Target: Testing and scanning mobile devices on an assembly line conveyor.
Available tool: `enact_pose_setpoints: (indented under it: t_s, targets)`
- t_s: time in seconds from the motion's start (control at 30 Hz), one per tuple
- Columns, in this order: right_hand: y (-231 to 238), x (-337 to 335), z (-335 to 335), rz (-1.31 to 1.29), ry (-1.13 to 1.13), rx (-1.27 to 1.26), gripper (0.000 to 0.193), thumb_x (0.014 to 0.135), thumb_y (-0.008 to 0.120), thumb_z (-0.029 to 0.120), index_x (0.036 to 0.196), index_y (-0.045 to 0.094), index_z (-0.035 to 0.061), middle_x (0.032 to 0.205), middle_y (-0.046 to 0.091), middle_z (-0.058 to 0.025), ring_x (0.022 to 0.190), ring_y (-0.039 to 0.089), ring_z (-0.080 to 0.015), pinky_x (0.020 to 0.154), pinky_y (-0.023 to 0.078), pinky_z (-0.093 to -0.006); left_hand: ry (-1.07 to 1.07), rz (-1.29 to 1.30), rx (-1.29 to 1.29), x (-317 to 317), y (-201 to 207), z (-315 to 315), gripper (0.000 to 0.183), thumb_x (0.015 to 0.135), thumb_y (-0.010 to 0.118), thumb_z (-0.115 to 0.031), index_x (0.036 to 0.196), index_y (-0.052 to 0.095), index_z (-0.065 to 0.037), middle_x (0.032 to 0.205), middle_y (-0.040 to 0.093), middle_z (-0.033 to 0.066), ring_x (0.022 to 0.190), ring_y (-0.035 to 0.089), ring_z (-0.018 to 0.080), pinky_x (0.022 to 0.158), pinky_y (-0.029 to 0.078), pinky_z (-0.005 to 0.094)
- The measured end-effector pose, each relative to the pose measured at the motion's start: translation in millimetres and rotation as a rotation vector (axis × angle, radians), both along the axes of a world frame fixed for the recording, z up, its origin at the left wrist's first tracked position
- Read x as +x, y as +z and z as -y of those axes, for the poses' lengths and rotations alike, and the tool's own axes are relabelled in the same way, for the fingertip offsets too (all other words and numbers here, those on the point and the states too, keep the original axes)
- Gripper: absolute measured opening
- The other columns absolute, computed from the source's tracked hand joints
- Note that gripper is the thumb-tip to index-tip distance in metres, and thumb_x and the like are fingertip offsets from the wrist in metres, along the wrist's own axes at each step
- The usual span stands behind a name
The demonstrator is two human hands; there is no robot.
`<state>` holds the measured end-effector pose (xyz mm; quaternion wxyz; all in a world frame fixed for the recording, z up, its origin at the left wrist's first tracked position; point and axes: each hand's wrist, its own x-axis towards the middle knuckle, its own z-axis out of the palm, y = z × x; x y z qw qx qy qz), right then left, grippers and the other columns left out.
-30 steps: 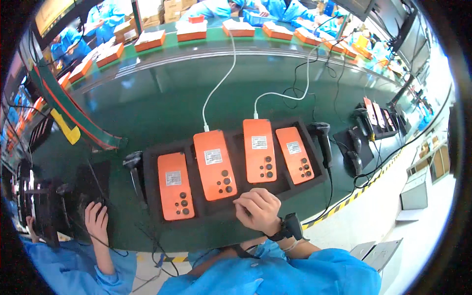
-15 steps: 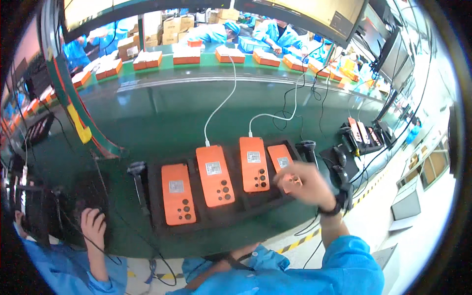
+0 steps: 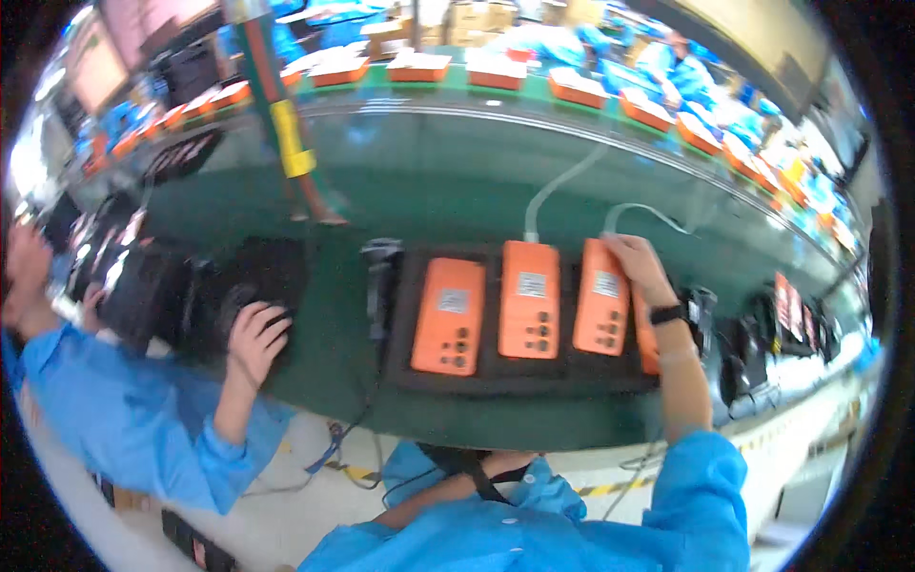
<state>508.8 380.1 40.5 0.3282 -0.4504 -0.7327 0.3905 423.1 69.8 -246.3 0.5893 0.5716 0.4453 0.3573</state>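
Several orange smartphones lie face down in a black tray (image 3: 484, 375), each with a pale label and dark camera rings. My right hand (image 3: 639, 265), with a black wristband, is closed at the top end of the third phone (image 3: 602, 300), where a white cable (image 3: 646, 208) meets it. The plug between my fingertips is mostly covered. Beneath my right wrist, the fourth phone (image 3: 645, 336) is partly hidden. Another white cable (image 3: 541, 198) plugs into the second phone (image 3: 530, 297); the first phone (image 3: 448, 315) has none. My left hand (image 3: 510, 464) rests low by my lap, its fingers hidden.
At left, a co-worker's hand (image 3: 257, 338) lies on a dark mouse. A black stand-like device (image 3: 379, 286) stands beside the tray. A green post with yellow tape (image 3: 291, 138) rises behind. Orange boxes (image 3: 496, 72) line the far belt; people in blue work beyond.
My right hand has moved from the fourth phone's camera end to the top of the third phone. The view has swung, so the tray sits farther right.
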Motion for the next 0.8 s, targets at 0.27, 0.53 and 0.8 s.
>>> enact_pose_setpoints:
  t_s: [0.27,0.53,0.8]
  targets:
    - [13.2,-21.1,31.3,-0.291,-0.117,-0.095,0.024,0.093,0.059,0.023,0.088,0.066,0.0012,0.077,0.057,0.0042,0.069,0.049,-0.0040,0.063,0.038,-0.0223,0.178,0.160,0.259,-42.6,66.9,10.5,0.035,0.098,0.049,-0.033,0.088,0.060,-0.001,0.075,0.060,0.0057,0.066,0.053,0.0160,0.058,0.043,0.0307]
    - [-3.8,-20.1,33.1,-0.173,0.038,0.064,0.029,0.093,0.057,0.024,0.080,0.061,-0.0013,0.071,0.052,0.0029,0.069,0.044,-0.0064,0.064,0.036,-0.0240,0.192,0.064,0.182,-39.7,32.4,31.9,0.036,0.098,0.049,-0.034,0.097,0.061,0.000,0.084,0.063,0.0088,0.075,0.059,0.0186,0.068,0.050,0.0340]
    - [6.7,-22.7,22.7,-0.065,-0.062,0.165,0.040,0.095,0.056,0.033,0.105,0.065,-0.0049,0.085,0.067,-0.0053,0.080,0.058,-0.0120,0.075,0.046,-0.0272,0.020,0.025,0.082,-44.9,57.8,17.0,0.033,0.099,0.046,-0.027,0.098,0.064,0.000,0.088,0.067,0.0113,0.080,0.063,0.0186,0.073,0.051,0.0317]
